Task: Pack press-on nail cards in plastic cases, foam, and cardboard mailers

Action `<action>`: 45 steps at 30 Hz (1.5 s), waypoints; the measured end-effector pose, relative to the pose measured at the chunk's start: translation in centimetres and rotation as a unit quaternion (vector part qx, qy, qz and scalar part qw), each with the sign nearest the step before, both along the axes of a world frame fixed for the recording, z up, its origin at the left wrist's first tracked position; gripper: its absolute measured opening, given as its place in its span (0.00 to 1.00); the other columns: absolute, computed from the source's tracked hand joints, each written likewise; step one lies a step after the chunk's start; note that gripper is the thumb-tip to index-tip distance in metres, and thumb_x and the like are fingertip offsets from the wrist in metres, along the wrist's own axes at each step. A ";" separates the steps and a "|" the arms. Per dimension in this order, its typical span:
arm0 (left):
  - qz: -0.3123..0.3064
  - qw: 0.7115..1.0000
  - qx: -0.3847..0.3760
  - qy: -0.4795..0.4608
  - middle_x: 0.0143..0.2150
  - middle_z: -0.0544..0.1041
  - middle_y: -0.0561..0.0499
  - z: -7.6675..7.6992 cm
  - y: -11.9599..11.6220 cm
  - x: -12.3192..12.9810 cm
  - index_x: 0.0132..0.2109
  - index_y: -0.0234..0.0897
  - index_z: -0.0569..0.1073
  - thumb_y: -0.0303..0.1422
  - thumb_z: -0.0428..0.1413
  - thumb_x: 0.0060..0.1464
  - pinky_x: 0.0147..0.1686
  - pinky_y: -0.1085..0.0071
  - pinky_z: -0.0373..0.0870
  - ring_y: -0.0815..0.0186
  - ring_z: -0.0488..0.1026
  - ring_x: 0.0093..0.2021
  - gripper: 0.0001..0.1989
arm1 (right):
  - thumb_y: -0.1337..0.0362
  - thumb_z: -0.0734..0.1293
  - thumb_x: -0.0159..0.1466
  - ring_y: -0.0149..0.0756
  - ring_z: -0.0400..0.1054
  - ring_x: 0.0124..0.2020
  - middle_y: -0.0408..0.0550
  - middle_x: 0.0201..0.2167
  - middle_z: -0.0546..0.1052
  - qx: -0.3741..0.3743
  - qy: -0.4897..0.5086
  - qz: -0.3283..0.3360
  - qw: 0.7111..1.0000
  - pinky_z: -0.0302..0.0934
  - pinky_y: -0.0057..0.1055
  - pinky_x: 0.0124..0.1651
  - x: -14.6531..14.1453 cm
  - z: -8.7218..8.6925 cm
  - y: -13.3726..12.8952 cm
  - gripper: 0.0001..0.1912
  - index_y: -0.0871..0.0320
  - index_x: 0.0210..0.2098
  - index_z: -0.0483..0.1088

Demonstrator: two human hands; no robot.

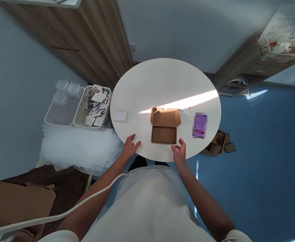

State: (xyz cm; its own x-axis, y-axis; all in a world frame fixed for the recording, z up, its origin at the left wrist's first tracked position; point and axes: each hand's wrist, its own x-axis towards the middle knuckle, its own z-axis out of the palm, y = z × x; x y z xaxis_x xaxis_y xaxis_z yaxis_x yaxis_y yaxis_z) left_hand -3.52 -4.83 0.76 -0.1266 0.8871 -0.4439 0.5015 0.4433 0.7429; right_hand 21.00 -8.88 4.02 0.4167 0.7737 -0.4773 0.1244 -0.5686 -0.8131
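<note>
A small brown cardboard box (163, 135) lies on the round white table, its lid folded back away from me and its inside bare. Just off the box's near right corner is my right hand (179, 152), fingers curved and apart, with nothing visible in them. My left hand (131, 147) hovers near the table's front left edge, fingers spread, to the left of the box and apart from it. A purple package (200, 125), blurred by pixels, rests to the right of the box. Toward the left edge sits a small white flat item (120, 116).
Left of the table (162, 77) stand a white basket of printed packets (95, 106) and a basket with clear plastic containers (64, 104). Below them lies a stack of translucent sheets (79, 146). Cardboard boxes (218, 144) are on the floor at right. A white cable (61, 215) crosses my left arm.
</note>
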 end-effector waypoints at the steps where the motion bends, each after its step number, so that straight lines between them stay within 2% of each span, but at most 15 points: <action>1: 0.017 1.000 0.007 0.018 0.56 0.60 0.43 0.2 0.7 -1.2 0.55 0.40 0.60 0.37 0.54 0.49 0.47 0.63 0.66 0.58 0.59 0.56 0.26 | 0.56 0.60 0.56 0.34 0.62 0.44 0.49 0.57 0.56 0.025 0.006 0.017 1.000 0.63 0.30 0.40 -0.8 0.9 0.5 0.30 0.50 0.57 0.49; 4: 0.047 0.997 0.033 0.043 0.55 0.60 0.44 0.6 3.0 -4.7 0.54 0.39 0.60 0.38 0.53 0.49 0.46 0.63 0.66 0.58 0.59 0.55 0.25 | 0.57 0.62 0.55 0.33 0.61 0.44 0.48 0.53 0.61 0.081 0.026 0.082 0.993 0.62 0.31 0.41 -4.0 3.0 2.8 0.26 0.51 0.53 0.56; 7: 0.063 0.995 0.054 0.054 0.55 0.60 0.43 0.5 5.4 -7.6 0.54 0.38 0.61 0.38 0.54 0.48 0.48 0.61 0.64 0.57 0.59 0.55 0.25 | 0.57 0.63 0.54 0.36 0.60 0.47 0.48 0.50 0.64 0.064 0.060 0.143 0.986 0.61 0.34 0.44 -8.5 3.9 5.8 0.23 0.52 0.49 0.61; 10: 0.091 0.993 0.064 0.042 0.55 0.60 0.42 -0.1 7.7 -9.5 0.55 0.36 0.60 0.37 0.54 0.48 0.51 0.61 0.61 0.56 0.57 0.56 0.26 | 0.55 0.63 0.54 0.37 0.59 0.50 0.48 0.53 0.63 0.002 0.121 0.166 0.979 0.59 0.36 0.48 -13.1 3.1 9.2 0.25 0.51 0.51 0.60; 14: 0.105 0.993 0.058 -0.016 0.57 0.59 0.42 -1.0 10.2 -10.9 0.57 0.36 0.58 0.37 0.54 0.49 0.54 0.61 0.58 0.57 0.56 0.57 0.28 | 0.52 0.62 0.55 0.39 0.57 0.54 0.49 0.55 0.60 -0.085 0.185 0.162 0.966 0.59 0.35 0.49 -17.9 0.5 13.1 0.28 0.51 0.54 0.56; 17: 0.103 0.992 0.053 -0.055 0.58 0.59 0.44 -1.5 11.6 -11.5 0.57 0.38 0.59 0.37 0.51 0.52 0.56 0.62 0.55 0.59 0.56 0.58 0.26 | 0.54 0.61 0.55 0.38 0.56 0.55 0.46 0.57 0.58 -0.114 0.213 0.134 0.961 0.59 0.34 0.48 -20.1 -0.8 15.1 0.28 0.49 0.54 0.55; 21: 0.107 0.987 0.024 -0.114 0.60 0.58 0.46 -1.9 12.7 -12.0 0.57 0.40 0.61 0.35 0.48 0.54 0.55 0.65 0.56 0.59 0.57 0.58 0.22 | 0.58 0.61 0.53 0.34 0.56 0.54 0.37 0.55 0.59 -0.112 0.246 0.101 0.957 0.58 0.32 0.47 -21.8 -1.1 16.7 0.23 0.42 0.49 0.59; 24: 0.101 0.987 -0.010 -0.123 0.58 0.61 0.45 -1.9 13.1 -12.0 0.56 0.39 0.63 0.34 0.49 0.54 0.52 0.65 0.60 0.58 0.61 0.56 0.21 | 0.60 0.61 0.52 0.34 0.58 0.52 0.35 0.51 0.64 -0.106 0.266 0.109 0.952 0.58 0.32 0.45 -22.6 -0.9 17.3 0.20 0.42 0.46 0.62; 28: 0.099 0.988 -0.013 -0.118 0.52 0.68 0.43 -1.8 13.2 -12.1 0.54 0.37 0.66 0.34 0.50 0.52 0.47 0.66 0.65 0.60 0.67 0.49 0.21 | 0.63 0.61 0.51 0.33 0.60 0.49 0.37 0.47 0.68 -0.102 0.250 0.134 0.953 0.57 0.33 0.47 -22.9 -1.0 17.6 0.22 0.45 0.47 0.63; 33: 0.120 0.982 -0.010 -0.143 0.41 0.74 0.45 -1.8 12.7 -11.9 0.51 0.35 0.69 0.33 0.51 0.50 0.40 0.69 0.69 0.64 0.71 0.41 0.20 | 0.65 0.62 0.51 0.35 0.61 0.49 0.40 0.45 0.71 -0.039 0.268 0.184 0.945 0.55 0.34 0.53 -22.1 -1.1 16.7 0.26 0.51 0.51 0.63; 36: 0.105 0.982 0.011 -0.155 0.42 0.74 0.45 -1.7 11.9 -10.9 0.49 0.35 0.70 0.31 0.52 0.49 0.37 0.71 0.70 0.65 0.71 0.40 0.18 | 0.65 0.62 0.52 0.36 0.59 0.53 0.41 0.50 0.69 0.004 0.259 0.207 0.944 0.51 0.36 0.56 -20.5 -0.9 15.2 0.27 0.51 0.53 0.61; 40: 0.063 0.989 0.045 -0.128 0.47 0.73 0.47 -1.1 10.4 -8.9 0.46 0.38 0.72 0.30 0.53 0.48 0.37 0.69 0.72 0.66 0.72 0.39 0.16 | 0.62 0.65 0.51 0.39 0.52 0.59 0.40 0.59 0.58 0.010 0.215 0.177 0.960 0.46 0.40 0.60 -17.5 -1.0 12.7 0.29 0.50 0.54 0.61; 42: 0.038 0.990 0.045 -0.127 0.46 0.73 0.47 -0.5 9.7 -7.8 0.47 0.39 0.71 0.31 0.53 0.48 0.36 0.68 0.73 0.66 0.72 0.40 0.17 | 0.61 0.65 0.51 0.40 0.50 0.60 0.41 0.61 0.54 0.015 0.207 0.164 0.964 0.45 0.40 0.60 -16.0 -0.9 11.6 0.30 0.49 0.53 0.61; 45: 0.018 0.990 0.056 -0.129 0.45 0.73 0.47 0.6 8.6 -5.8 0.48 0.40 0.71 0.33 0.54 0.48 0.36 0.67 0.73 0.64 0.72 0.41 0.18 | 0.61 0.66 0.51 0.42 0.50 0.60 0.43 0.61 0.54 0.039 0.209 0.157 0.964 0.46 0.40 0.60 -13.6 -0.1 10.3 0.28 0.49 0.52 0.63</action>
